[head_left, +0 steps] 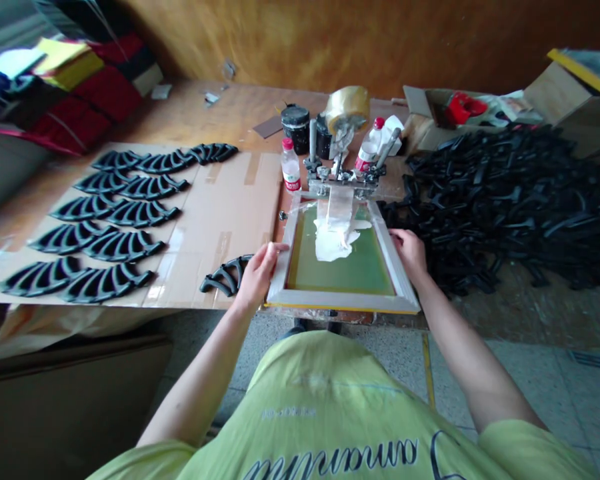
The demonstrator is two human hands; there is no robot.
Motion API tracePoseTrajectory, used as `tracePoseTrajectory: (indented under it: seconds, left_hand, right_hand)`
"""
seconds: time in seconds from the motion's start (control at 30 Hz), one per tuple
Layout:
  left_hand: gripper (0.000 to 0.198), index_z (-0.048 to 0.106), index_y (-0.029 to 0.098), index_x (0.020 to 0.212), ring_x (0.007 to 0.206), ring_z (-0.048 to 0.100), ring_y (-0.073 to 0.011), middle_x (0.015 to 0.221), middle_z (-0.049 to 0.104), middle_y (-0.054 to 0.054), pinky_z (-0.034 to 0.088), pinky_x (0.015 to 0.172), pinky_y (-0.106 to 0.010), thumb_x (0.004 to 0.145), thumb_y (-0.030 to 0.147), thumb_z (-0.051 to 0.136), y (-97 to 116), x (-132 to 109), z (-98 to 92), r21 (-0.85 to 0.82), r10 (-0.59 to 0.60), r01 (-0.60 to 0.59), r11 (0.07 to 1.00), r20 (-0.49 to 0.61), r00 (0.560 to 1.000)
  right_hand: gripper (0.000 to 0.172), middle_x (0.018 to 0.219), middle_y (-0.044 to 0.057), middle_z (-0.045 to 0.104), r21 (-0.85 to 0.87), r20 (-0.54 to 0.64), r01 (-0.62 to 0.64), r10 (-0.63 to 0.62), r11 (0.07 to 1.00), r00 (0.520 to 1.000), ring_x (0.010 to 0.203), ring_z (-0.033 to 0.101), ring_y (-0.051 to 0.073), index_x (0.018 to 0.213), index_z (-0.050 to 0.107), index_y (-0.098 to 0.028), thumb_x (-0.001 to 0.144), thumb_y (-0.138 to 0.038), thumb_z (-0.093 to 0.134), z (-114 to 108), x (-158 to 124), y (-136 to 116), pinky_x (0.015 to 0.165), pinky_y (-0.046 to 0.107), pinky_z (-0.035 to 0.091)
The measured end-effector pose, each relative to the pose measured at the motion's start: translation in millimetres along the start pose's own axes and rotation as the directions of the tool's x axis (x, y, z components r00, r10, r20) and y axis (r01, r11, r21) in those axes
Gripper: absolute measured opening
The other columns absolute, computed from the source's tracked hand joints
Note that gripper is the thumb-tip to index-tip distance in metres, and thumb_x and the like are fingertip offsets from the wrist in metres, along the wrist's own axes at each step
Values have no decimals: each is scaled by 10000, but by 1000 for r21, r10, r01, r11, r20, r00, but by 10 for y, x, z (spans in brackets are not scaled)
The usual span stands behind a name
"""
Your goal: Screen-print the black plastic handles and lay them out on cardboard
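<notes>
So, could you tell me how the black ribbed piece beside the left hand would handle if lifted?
The black ribbed piece is probably light for its size, given its thin open ribs. Its curved arms may flex slightly.

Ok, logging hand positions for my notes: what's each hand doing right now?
Left hand: closed on the silkscreen frame, left side.
Right hand: closed on its right side.

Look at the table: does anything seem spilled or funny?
A thick white paste sits in a messy blob on the green mesh, like a spill, not spread flat.
</notes>
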State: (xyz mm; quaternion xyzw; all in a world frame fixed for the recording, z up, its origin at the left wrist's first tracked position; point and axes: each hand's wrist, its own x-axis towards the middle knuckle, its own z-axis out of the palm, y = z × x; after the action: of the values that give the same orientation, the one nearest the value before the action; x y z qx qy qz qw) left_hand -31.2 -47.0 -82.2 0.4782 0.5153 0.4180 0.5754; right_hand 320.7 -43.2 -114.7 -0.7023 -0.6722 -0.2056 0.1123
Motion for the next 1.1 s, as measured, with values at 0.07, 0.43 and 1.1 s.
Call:
tracePoseTrajectory:
  seconds: [0.07, 0.43, 1.1]
  left_hand:
    - [584, 596, 206, 1303, 539, 563, -116, 721, 649, -3, 426, 473, -205, 852, 576, 603, -358, -51, -21, -4, -116, 116, 993, 17, 993]
    - [698, 520, 212, 1411, 663, 635, -158, 840, 718, -37, 457, 565, -225, 812, 555, 623, -1174, 193, -81, 159, -210, 206, 966, 11, 978]
    - [649, 607, 183, 1287, 614, 598, -153, 698, 652, 0, 403, 533, -220, 754, 547, 677, -1022, 131, -31, 65, -221, 222, 973, -25, 975]
  right_hand:
    - [305, 1055, 99, 711, 266, 38, -58, 49, 962, 998, 817, 697, 157, 1172, 685, -114, 934, -178, 506, -55, 214, -20, 779, 268, 594]
    - [135, 968, 116, 677, 414, 377, 233, -399, 880, 836, 946, 596, 243, 966, 669, -134, 893, -122, 555, -167, 257, -984, 807, 342, 469]
    - [196, 1063, 29, 725, 576, 309, 221, -461, 787, 832, 924, 670, 203, 1079, 692, -255, 908, -246, 597, -181, -79, -877, 757, 291, 485]
